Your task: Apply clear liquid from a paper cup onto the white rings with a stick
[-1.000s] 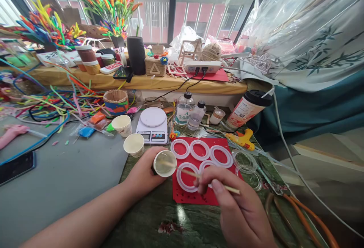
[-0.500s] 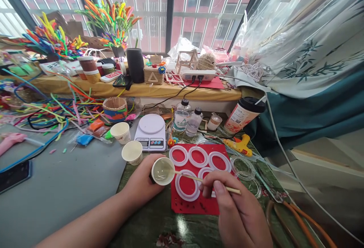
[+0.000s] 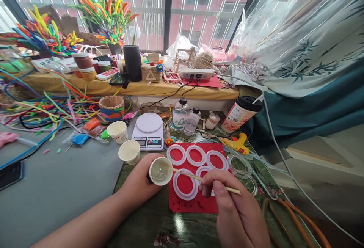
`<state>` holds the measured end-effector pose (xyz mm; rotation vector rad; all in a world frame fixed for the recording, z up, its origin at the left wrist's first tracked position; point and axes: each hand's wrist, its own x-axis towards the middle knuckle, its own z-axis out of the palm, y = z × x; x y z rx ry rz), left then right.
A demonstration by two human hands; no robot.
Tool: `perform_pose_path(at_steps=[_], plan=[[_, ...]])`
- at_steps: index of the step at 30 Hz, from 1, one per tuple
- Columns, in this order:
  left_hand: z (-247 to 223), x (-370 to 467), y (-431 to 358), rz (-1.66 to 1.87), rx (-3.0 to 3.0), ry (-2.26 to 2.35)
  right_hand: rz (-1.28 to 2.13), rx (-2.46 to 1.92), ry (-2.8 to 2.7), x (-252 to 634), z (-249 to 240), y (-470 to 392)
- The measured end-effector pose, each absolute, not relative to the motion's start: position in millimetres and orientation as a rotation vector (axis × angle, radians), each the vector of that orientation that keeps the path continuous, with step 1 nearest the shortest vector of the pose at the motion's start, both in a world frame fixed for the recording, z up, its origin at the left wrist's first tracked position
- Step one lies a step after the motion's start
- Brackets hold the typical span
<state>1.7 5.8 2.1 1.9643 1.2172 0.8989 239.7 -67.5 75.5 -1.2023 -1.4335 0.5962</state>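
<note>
My left hand [image 3: 142, 179] is wrapped round a paper cup [image 3: 160, 171] that holds a clear liquid, its mouth tipped toward me. Between the thumb and fingers of my right hand [image 3: 230, 198] is a thin wooden stick [image 3: 190, 175], whose far end reaches the cup's right rim. Several white ring molds [image 3: 185, 184] lie on a red sheet [image 3: 184, 206] under and beyond the stick; my right hand partly hides some of them. Two more paper cups, a nearer one [image 3: 129, 152] and a farther one [image 3: 117, 132], stand left of the held cup.
Behind the cups sits a white kitchen scale [image 3: 148, 131]. Two clear bottles [image 3: 179, 116] stand beside it. To the right are a yellow glue gun [image 3: 239, 143], a lidded drink cup [image 3: 241, 114], clear rings [image 3: 241, 165] and orange-handled pliers [image 3: 295, 217]. Pipe cleaners [image 3: 57, 107] clutter the left.
The view has shifted slightly, so most things appear a little farther left. Both hands keep their grip; the cup and stick have barely moved relative to each other.
</note>
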Motion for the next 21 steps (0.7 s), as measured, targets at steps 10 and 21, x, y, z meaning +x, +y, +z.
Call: perform_pose_path(at_steps=[10, 21], plan=[[3.0, 2.3, 3.7, 0.919, 1.963, 1.189, 0.756, -1.185, -1.415, 234.6, 77.8, -68.8], [5.6, 2.1, 5.0, 0.925, 1.995, 1.172, 0.686, -1.141, -1.539, 240.5, 75.7, -68.6]])
